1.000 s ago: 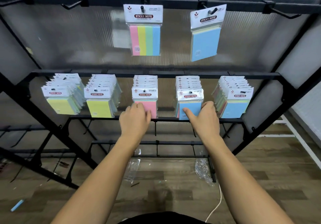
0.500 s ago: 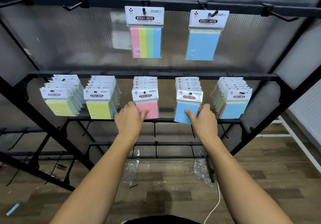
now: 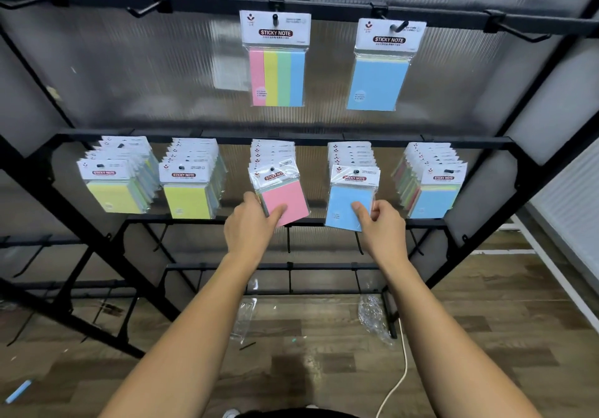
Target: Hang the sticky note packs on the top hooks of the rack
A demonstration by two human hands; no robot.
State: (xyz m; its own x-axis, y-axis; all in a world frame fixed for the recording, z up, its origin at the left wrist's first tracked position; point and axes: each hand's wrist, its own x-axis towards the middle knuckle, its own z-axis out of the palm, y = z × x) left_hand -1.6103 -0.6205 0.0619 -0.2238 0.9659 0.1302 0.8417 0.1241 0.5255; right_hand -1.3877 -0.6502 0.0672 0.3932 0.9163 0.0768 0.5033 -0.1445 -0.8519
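Note:
Two sticky note packs hang on the top rail: a striped pack (image 3: 277,60) at centre and a blue pack (image 3: 381,67) to its right. On the middle rail my left hand (image 3: 254,226) pinches the front pink pack (image 3: 283,195), which is tilted and still on its hook. My right hand (image 3: 381,228) pinches the lower edge of the front blue pack (image 3: 351,198), also still on its hook. Free top hooks stick out at the left (image 3: 147,9) and at the right (image 3: 518,33).
Stacks of packs hang on the middle rail: two yellow stacks (image 3: 189,187) at left, one blue stack (image 3: 432,187) at right. Lower black rails with bare hooks (image 3: 290,239) sit below. Plastic wrappers (image 3: 372,318) and a white cable (image 3: 397,385) lie on the wooden floor.
Both hands closed on the front pink and blue packs and began lifting them outward; the pink pack has tilted. The blue pack on the top hook has swung back to hang straight.

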